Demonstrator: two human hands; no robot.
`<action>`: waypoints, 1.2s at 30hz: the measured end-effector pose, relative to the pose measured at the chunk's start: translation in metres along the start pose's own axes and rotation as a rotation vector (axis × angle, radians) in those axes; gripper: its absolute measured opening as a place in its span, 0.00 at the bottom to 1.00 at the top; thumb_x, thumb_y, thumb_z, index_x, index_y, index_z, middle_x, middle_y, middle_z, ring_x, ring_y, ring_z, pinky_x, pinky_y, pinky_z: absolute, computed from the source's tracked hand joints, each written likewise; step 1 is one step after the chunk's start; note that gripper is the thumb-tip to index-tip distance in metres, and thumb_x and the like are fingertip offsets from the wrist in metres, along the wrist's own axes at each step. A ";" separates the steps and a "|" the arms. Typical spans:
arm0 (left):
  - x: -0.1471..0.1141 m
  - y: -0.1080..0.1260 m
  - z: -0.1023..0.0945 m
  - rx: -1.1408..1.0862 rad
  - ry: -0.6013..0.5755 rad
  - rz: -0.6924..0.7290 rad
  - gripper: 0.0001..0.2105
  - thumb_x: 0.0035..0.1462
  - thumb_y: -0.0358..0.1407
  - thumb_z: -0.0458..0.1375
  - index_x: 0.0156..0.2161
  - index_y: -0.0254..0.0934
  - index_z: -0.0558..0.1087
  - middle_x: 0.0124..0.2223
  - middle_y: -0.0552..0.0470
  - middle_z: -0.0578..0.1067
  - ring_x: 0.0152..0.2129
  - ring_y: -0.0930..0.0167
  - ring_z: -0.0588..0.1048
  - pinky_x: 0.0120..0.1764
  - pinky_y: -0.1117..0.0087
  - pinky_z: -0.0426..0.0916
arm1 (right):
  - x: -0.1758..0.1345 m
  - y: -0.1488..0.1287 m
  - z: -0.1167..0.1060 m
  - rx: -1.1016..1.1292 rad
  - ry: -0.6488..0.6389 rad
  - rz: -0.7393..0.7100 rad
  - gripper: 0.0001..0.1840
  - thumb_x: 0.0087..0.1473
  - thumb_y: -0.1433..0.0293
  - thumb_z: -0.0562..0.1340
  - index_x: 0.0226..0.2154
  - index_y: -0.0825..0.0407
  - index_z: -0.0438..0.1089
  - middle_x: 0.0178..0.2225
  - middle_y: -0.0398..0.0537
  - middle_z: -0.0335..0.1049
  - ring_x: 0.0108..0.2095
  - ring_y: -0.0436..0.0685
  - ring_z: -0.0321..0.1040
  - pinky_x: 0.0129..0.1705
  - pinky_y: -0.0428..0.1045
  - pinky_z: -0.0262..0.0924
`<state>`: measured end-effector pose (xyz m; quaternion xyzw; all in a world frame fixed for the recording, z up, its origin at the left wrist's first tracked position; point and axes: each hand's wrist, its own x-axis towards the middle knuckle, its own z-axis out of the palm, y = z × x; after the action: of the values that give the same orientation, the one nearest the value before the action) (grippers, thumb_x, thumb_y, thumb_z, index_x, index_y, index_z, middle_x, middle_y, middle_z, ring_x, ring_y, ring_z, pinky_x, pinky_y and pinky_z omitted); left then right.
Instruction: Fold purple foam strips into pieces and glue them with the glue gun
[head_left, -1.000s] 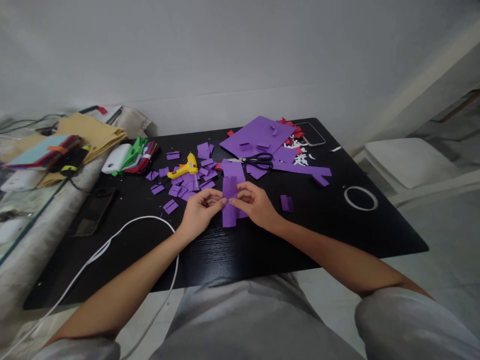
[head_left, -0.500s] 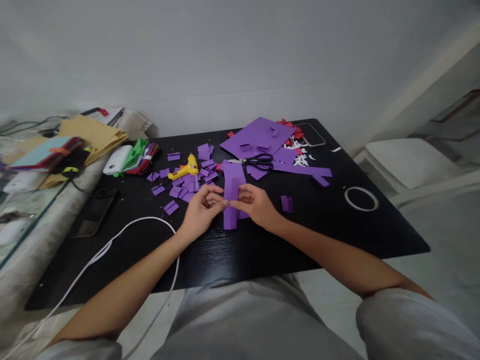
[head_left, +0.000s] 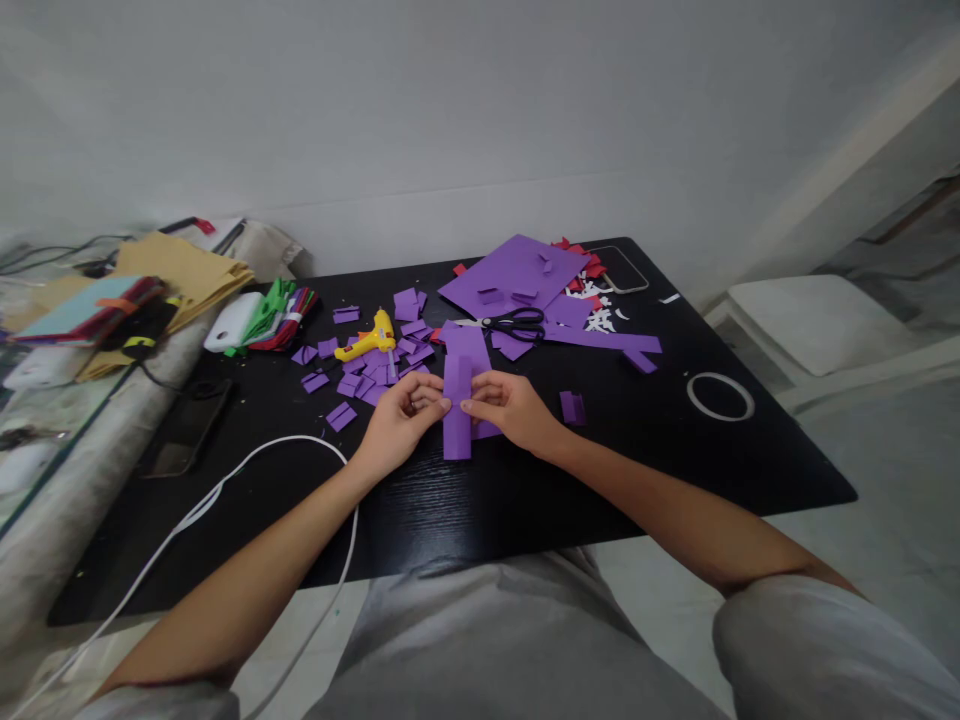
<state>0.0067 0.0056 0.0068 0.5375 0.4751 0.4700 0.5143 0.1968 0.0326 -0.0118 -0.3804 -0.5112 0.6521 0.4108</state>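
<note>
Midway along, left hand (head_left: 397, 415) and right hand (head_left: 519, 413) pinch the purple strip (head_left: 457, 434).

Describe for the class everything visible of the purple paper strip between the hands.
The purple paper strip looks thin and matte, a narrow rectangle with seemingly faint creases, its long sides running front to back. The left hand pinches its left edge, the right hand its right. It partly overlaps another purple piece; whether it touches the black table is unclear.
</note>
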 end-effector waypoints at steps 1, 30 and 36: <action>0.000 0.001 0.000 0.015 0.002 0.004 0.14 0.50 0.41 0.70 0.38 0.36 0.74 0.27 0.56 0.74 0.25 0.74 0.73 0.33 0.72 0.68 | 0.000 0.000 0.000 -0.002 -0.004 -0.008 0.21 0.39 0.63 0.76 0.34 0.51 0.70 0.25 0.41 0.75 0.26 0.53 0.73 0.35 0.51 0.69; 0.000 0.003 -0.005 0.046 0.012 0.035 0.13 0.52 0.41 0.69 0.40 0.37 0.80 0.31 0.52 0.78 0.28 0.71 0.75 0.35 0.69 0.71 | -0.006 0.001 -0.001 -0.235 -0.033 -0.250 0.12 0.49 0.66 0.71 0.38 0.50 0.75 0.34 0.45 0.78 0.36 0.55 0.76 0.46 0.52 0.71; -0.001 -0.002 -0.004 0.058 -0.018 0.090 0.17 0.48 0.38 0.72 0.43 0.36 0.80 0.33 0.51 0.79 0.29 0.71 0.76 0.37 0.69 0.72 | -0.004 0.003 -0.003 -0.262 0.004 -0.273 0.15 0.50 0.65 0.72 0.42 0.50 0.78 0.37 0.47 0.80 0.38 0.57 0.77 0.46 0.53 0.71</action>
<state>0.0025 0.0048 0.0045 0.5770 0.4593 0.4739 0.4811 0.2010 0.0293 -0.0149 -0.3588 -0.6379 0.5174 0.4434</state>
